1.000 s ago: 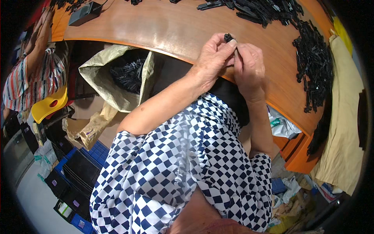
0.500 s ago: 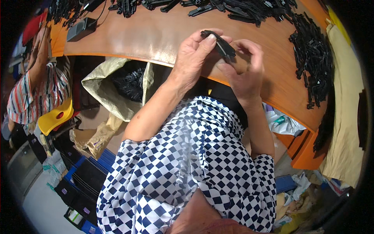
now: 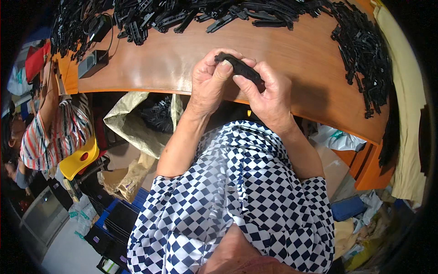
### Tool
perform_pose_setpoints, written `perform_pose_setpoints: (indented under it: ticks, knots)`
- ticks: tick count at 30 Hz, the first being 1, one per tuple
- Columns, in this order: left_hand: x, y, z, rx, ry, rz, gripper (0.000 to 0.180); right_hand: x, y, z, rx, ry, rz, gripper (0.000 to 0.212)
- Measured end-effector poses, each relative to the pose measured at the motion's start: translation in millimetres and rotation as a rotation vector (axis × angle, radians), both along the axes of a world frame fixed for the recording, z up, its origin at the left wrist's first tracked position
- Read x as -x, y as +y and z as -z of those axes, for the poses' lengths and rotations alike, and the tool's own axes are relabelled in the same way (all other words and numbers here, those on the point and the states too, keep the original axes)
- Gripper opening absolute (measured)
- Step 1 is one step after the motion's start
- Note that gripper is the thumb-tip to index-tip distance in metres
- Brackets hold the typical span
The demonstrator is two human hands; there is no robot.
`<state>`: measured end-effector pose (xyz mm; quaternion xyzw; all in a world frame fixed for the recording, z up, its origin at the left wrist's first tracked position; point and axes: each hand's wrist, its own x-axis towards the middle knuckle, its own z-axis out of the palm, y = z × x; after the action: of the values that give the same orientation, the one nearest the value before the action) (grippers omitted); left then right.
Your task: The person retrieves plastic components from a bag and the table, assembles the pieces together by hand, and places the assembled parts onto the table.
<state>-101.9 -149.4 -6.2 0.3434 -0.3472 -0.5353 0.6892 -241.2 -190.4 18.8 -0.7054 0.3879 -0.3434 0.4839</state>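
Between my two hands, just over the table's near edge, is a slim black plastic part (image 3: 242,69). My left hand (image 3: 211,77) pinches its left end, thumb on top and fingers behind. At the other end, my right hand (image 3: 270,93) is closed on the same part with thumb and bent fingers. The piece slopes down to the right; its finer detail is too dark to tell. Similar long black plastic parts (image 3: 223,20) lie heaped along the far side of the brown table (image 3: 155,68).
Another heap of black parts (image 3: 365,59) covers the table's right side. A grey box with a cord (image 3: 93,63) sits at left. Below the edge stands an open woven sack (image 3: 123,121) holding black pieces. A person in a striped shirt (image 3: 54,137) works at far left, near a yellow chair (image 3: 82,157).
My right hand, its fingers apart before, has closed on the right end of the black part. The whole view has shifted, with the table lower in it.
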Motion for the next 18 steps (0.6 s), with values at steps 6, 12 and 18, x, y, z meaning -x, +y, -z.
perform_pose_setpoints:
  ticks: [6, 12, 18]
  knots:
    - [9, -7, 2, -0.072, 0.134, 0.112, 0.034, 3, 0, 10, 0.136, -0.125, 0.119, 0.021]
    - [15, -11, -4, -0.252, 0.102, 0.071, 0.025, 34, -10, 7, 0.081, 0.067, -0.057, 0.034]
    - [-9, -23, -14, -0.272, -0.179, 0.012, 0.008, 130, -70, 30, 0.649, 0.568, 0.29, 0.025]
